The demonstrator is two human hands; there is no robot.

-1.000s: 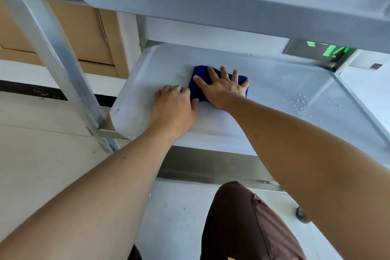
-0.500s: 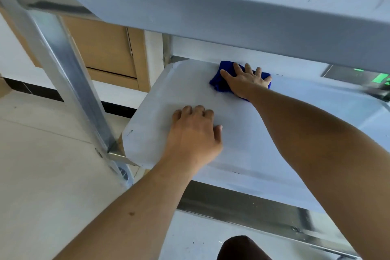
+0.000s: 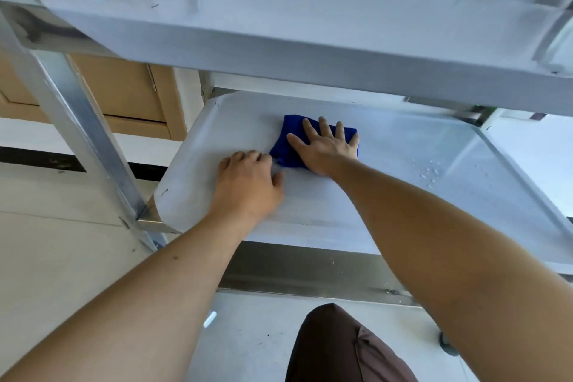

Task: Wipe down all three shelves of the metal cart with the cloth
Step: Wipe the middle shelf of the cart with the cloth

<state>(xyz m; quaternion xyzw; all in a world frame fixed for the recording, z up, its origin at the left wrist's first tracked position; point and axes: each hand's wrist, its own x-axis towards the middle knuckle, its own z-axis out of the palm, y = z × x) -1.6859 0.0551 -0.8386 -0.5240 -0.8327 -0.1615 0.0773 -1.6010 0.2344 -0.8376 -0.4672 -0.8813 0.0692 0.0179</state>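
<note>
Cloth (image 3: 286,146) on middle shelf (image 3: 387,195), under right hand (image 3: 325,149); left hand (image 3: 248,186) just left; upper shelf (image 3: 279,15) above.

Right hand (image 3: 324,146) flat, left (image 3: 248,183) curled.

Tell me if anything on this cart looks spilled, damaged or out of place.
Only one thing stands out: a cluster of water droplets sits on the right side of the middle shelf, apart from the blue cloth under the right hand. The left hand rests beside it. No damage shows.
</note>
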